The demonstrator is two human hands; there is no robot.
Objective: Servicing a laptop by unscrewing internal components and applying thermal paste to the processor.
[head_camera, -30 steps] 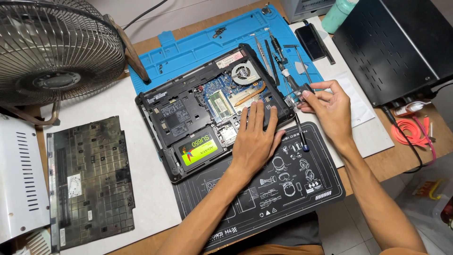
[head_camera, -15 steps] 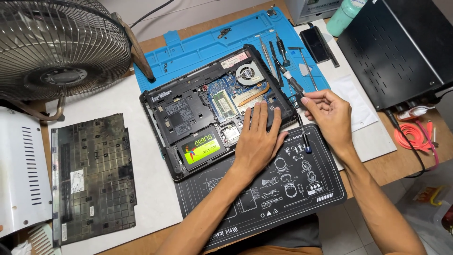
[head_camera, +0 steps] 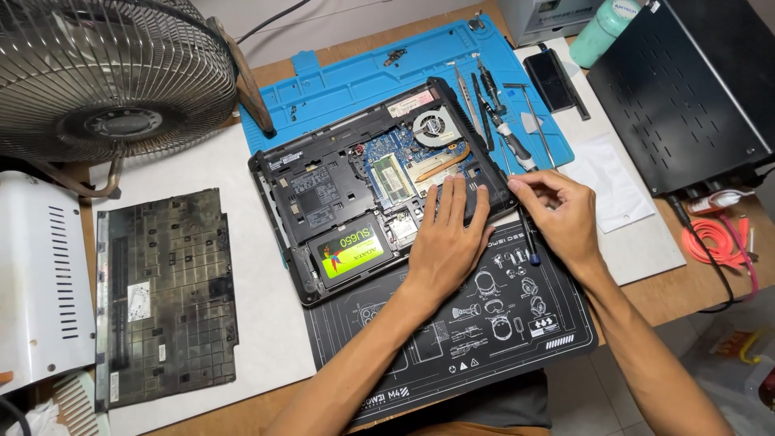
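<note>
**Two hands at an opened laptop on the bench**

An opened laptop (head_camera: 355, 194) lies bottom-up across the seam between a blue work mat (head_camera: 363, 77) and a black printed mat (head_camera: 484, 323), its cover off and its insides showing: a round cooling fan (head_camera: 437, 127) near the far right corner, a copper heat pipe beside it, a green memory board in the middle, and a flat drive with a green and white label (head_camera: 349, 250) in the near bay.

The left hand (head_camera: 446, 242) rests palm-down on the laptop's near right corner, fingers spread and flat against the casing, gripping nothing. The right hand (head_camera: 561, 214) sits just beside that corner, its fingers curled and pinched on a slim screwdriver (head_camera: 523, 218) whose shaft runs down past the thumb to a small blue end over the black mat (exactly where the tip meets the laptop is hidden by the fingers).

More tools lie in a row on the right part of the blue mat: tweezers, a thicker screwdriver (head_camera: 504, 129) and thin picks. A dark phone (head_camera: 551, 77) and a pale green bottle (head_camera: 601, 32) sit beyond them, next to a black metal case (head_camera: 686, 89). An orange coiled cable (head_camera: 718, 242) lies at the table's right edge. To the left, the removed bottom cover (head_camera: 165, 295) lies flat on white paper, well apart from the laptop, with a metal fan (head_camera: 113, 73) standing behind it and a white vented panel (head_camera: 40, 291) at the far left.
</note>
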